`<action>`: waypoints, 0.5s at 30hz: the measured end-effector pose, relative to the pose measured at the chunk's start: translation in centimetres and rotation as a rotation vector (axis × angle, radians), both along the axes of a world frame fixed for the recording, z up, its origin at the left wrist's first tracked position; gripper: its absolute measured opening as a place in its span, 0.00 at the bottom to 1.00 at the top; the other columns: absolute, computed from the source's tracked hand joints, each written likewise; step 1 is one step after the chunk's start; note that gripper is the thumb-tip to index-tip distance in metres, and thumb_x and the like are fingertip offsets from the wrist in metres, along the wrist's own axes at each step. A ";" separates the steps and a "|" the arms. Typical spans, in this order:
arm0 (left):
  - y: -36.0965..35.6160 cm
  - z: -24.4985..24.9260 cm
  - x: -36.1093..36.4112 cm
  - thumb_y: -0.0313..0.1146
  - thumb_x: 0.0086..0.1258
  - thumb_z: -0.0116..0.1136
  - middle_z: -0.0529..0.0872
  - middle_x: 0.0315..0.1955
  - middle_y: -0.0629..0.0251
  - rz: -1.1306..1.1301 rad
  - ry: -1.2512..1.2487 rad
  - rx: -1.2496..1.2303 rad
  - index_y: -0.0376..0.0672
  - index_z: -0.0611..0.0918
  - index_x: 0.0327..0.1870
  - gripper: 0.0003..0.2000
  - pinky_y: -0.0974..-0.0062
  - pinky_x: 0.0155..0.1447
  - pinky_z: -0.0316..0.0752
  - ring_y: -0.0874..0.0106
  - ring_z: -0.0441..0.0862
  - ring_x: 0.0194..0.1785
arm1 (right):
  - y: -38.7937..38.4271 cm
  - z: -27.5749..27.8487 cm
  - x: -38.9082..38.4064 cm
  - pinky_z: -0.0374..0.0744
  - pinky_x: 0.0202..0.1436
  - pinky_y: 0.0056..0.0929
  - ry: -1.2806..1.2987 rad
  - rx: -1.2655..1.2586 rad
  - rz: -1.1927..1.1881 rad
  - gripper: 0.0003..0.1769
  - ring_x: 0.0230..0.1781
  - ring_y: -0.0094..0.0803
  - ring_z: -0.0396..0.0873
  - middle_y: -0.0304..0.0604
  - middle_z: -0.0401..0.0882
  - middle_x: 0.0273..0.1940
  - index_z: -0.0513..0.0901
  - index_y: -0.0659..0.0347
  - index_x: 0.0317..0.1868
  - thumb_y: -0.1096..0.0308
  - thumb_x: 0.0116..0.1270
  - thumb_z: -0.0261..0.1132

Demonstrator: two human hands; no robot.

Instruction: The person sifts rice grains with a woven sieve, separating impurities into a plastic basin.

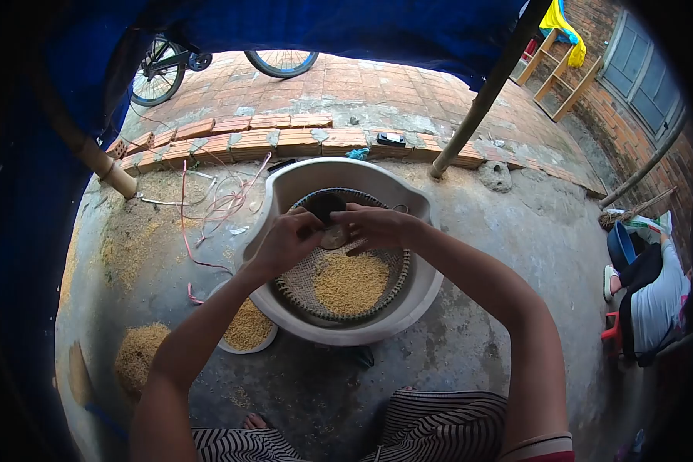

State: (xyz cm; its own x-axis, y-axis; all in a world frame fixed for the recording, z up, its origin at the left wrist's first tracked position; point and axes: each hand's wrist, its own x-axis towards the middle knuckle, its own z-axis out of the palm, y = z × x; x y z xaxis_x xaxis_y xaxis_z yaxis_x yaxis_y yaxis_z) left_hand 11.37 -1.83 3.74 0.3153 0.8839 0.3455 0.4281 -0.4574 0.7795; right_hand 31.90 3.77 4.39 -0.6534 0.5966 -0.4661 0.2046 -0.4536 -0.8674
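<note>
Concrete floor all around, with a row of bricks beyond the fingers and a bicycle farther off to their left. Directly below the fingers, a woven basket inside a large pale basin, with loose yellow grain spread over part of its bottom, slightly nearer the body than the fingers. Between both hands, above the far part of the basket, a dark rounded thing, too shadowed to name. On the left hand, fingers bent and together, clamped on its near edge. On the right hand, lower fingers apart and upper ones close against the other side; impossible to tell their exact grip. Work apparently well under way, judging by the grain already in the basket, but no sure measure of the remainder. To the left of the fingers and nearer the body, more grain in a pale dish, beside the basin, and a heap on the floor. Far right of the fingers, another person, low down near a red stool.
</note>
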 end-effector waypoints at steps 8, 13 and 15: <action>4.0 -6.1 1.8 0.38 0.50 0.68 0.70 0.54 0.47 0.068 0.199 -0.273 0.36 0.58 0.63 0.41 0.70 0.49 0.74 0.64 0.78 0.47 | 0.4 -8.7 4.7 0.69 0.55 0.41 -0.823 0.752 -0.080 0.39 0.54 0.44 0.66 0.57 0.63 0.54 0.64 0.55 0.59 0.55 0.48 0.71; 6.7 -13.3 3.0 0.53 0.42 0.71 0.64 0.58 0.44 -0.284 0.877 -0.480 0.35 0.52 0.66 0.53 0.67 0.56 0.71 0.54 0.71 0.56 | 1.1 -12.9 4.4 0.65 0.55 0.37 -1.155 1.529 0.139 0.30 0.56 0.45 0.61 0.54 0.61 0.53 0.67 0.54 0.55 0.62 0.50 0.65; 6.1 -14.8 4.3 0.57 0.36 0.72 0.60 0.60 0.40 -0.303 1.048 -0.600 0.30 0.49 0.65 0.60 0.67 0.59 0.69 0.51 0.68 0.58 | 1.2 -14.1 4.6 0.66 0.52 0.36 -1.193 1.656 0.188 0.25 0.55 0.44 0.61 0.53 0.62 0.52 0.68 0.54 0.54 0.64 0.53 0.61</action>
